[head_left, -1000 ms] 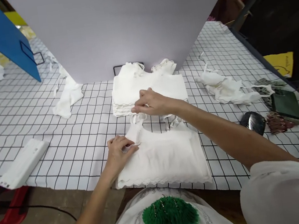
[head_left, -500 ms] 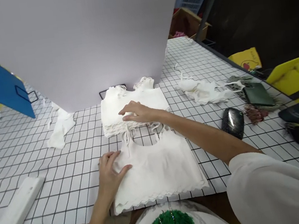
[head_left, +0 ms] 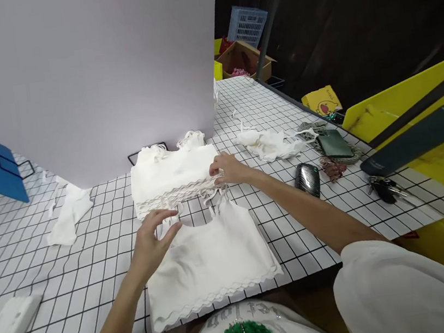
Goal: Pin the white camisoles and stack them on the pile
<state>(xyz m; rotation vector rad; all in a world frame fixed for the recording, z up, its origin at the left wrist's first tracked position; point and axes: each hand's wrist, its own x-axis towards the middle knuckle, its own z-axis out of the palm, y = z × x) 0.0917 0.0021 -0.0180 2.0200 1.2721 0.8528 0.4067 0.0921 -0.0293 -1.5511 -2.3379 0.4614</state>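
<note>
White tops lie before a grey panel, cloths either side; left grip spread, right grip impossible to tell.

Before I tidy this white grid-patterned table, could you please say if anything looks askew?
The crumpled white cloth right of the neatly stacked white fabric tops looks untidy: bunched, with thin strips trailing.

you've got keys on your right, near a glossy black object; cardboard box and blue plastic crate farther back.
</note>
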